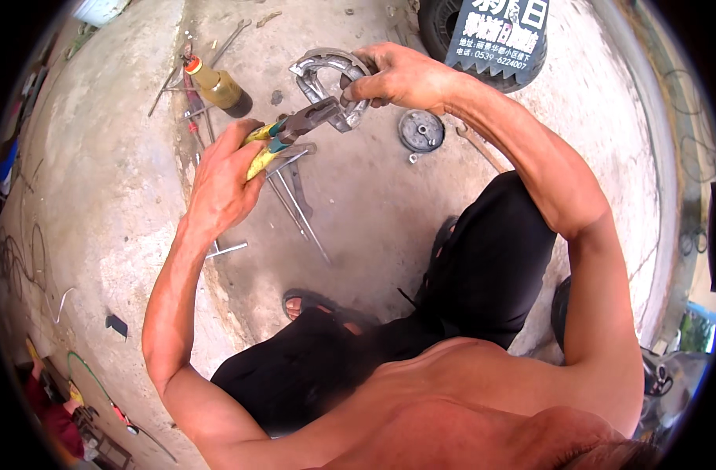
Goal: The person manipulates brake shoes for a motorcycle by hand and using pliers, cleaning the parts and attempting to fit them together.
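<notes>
My left hand (231,168) is closed round the yellow-and-green handles of a pair of pliers (307,117). The pliers' jaws are at the lower end of a ring-shaped pair of metal brake shoes (315,66). At the right side of that ring, my right hand (405,74) grips the brake shoes, its fingers curled round the metal. Both hands are raised above the concrete. A round grey brake plate (421,130) lies on the ground below my right hand, with a small nut (413,158) beside it. Whether the jaws pinch a spring or the shoe's end is too small to tell.
A bottle of dark liquid (221,88) with an orange cap lies among tools at the left. T-handle wrenches (299,207) rest below the pliers. A spanner (481,147) is near my right knee. At the back stands a tyre (444,31) with a printed dark flap.
</notes>
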